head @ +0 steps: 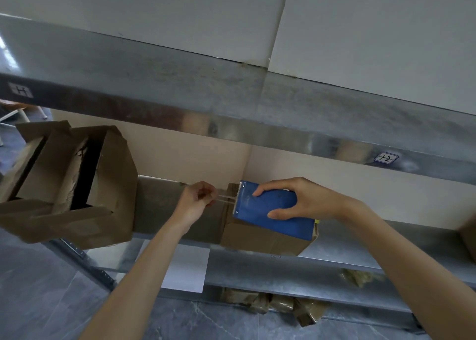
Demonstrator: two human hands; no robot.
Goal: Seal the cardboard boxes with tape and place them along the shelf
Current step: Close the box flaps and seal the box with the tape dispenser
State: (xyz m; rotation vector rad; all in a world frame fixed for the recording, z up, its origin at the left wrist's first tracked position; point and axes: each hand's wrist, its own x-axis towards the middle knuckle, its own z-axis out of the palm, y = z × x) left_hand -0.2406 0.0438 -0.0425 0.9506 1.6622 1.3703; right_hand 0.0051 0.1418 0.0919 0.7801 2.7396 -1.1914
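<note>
My right hand (291, 198) grips a blue tape dispenser (273, 216) that rests on top of a small cardboard box (257, 239) on the metal shelf (360, 239). My left hand (197, 200) pinches the free end of clear tape (226, 198), which is stretched a short way out from the dispenser's toothed edge. At the left, a larger cardboard box (77, 182) sits on the shelf's end with its top flaps standing open.
An upper metal shelf (231, 102) runs overhead, with a small label (385, 158) on its front edge. A white sheet (185, 267) lies on the lower shelf. Crumpled brown tape scraps (278, 303) lie underneath. Another box's corner (468, 239) shows at the right edge.
</note>
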